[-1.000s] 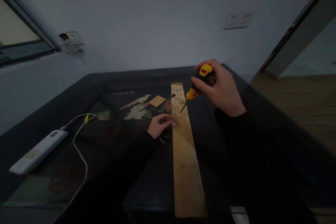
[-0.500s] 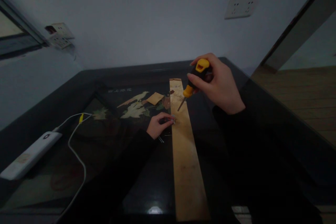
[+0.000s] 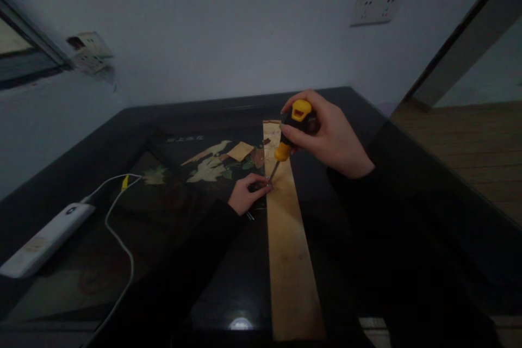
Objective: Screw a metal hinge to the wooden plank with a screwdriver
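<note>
A long pale wooden strip (image 3: 287,239) lies lengthwise on the black glossy table (image 3: 411,190). My right hand (image 3: 326,138) is closed round a yellow-and-black screwdriver (image 3: 290,131), held tilted with its tip down at the strip's left edge. My left hand (image 3: 246,194) rests on the table beside that edge, fingers pinched on a small metal part that I cannot make out, right where the screwdriver tip meets the wood.
A white power bank (image 3: 43,240) with a white cable (image 3: 118,228) lies at the left. A leaf-and-bird picture (image 3: 212,163) shows under the tabletop glass. Wall sockets (image 3: 375,8) sit on the wall behind; a wooden floor (image 3: 473,147) lies to the right.
My right hand has brought the screwdriver down and to the left, so its tip now reaches the spot by my left fingers. The left hand has stayed in place.
</note>
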Motion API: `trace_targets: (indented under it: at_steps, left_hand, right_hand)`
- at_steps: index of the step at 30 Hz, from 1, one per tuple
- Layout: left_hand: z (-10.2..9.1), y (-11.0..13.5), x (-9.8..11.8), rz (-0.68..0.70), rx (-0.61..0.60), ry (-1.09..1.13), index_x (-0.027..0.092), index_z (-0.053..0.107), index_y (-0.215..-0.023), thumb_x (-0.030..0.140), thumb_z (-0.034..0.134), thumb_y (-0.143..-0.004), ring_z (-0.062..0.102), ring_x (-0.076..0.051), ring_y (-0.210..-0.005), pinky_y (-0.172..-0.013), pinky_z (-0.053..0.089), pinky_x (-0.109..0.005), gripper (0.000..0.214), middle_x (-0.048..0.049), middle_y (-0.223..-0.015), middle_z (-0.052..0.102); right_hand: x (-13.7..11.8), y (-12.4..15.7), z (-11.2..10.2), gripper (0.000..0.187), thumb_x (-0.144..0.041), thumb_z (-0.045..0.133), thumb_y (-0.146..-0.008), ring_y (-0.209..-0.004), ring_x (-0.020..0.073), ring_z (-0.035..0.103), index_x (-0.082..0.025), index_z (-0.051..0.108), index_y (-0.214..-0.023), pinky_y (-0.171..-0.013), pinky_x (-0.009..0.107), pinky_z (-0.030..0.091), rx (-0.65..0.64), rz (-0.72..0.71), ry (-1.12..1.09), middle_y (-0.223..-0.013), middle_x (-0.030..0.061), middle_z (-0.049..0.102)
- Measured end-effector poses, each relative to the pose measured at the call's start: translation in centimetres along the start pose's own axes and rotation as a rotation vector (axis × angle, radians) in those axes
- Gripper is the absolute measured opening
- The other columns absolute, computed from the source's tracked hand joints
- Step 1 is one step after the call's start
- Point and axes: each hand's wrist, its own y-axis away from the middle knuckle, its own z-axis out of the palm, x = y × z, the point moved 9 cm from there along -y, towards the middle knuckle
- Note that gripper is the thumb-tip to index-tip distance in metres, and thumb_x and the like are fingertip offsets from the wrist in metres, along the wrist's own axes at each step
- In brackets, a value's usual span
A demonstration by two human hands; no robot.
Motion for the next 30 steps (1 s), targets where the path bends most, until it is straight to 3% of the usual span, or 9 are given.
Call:
trace_targets:
  at_steps: [20,30]
  left_hand:
    - [0.0,0.0,0.7,0.037,-0.011,-0.006,0.015,0.071,-0.083,0.034,0.07,-0.075,0.058,-0.016,-0.076,-0.073,0.046,-0.029,0.02,-0.0049,-0.081,0.067]
    - [0.2,-0.1,0.7,0.049,-0.025,-0.026,0.016,0.071,-0.082,0.033,0.07,-0.075,0.058,-0.016,-0.077,-0.074,0.046,-0.029,0.018,-0.0047,-0.082,0.067]
  right_hand:
    - [-0.6,0.1,0.8,0.025,-0.03,0.061,-0.077,-0.073,0.015,0.054,-0.023,0.056,-0.1,-0.062,0.028,0.045,-0.058,-0.058,0.057,-0.092,0.0016,0.061]
    - [-1.6,0.3,1.6,0.033,-0.043,0.063,-0.078,-0.077,0.0175,0.054,-0.024,0.055,-0.103,-0.067,0.03,0.043,-0.06,-0.117,0.168,-0.09,0.0015,0.06]
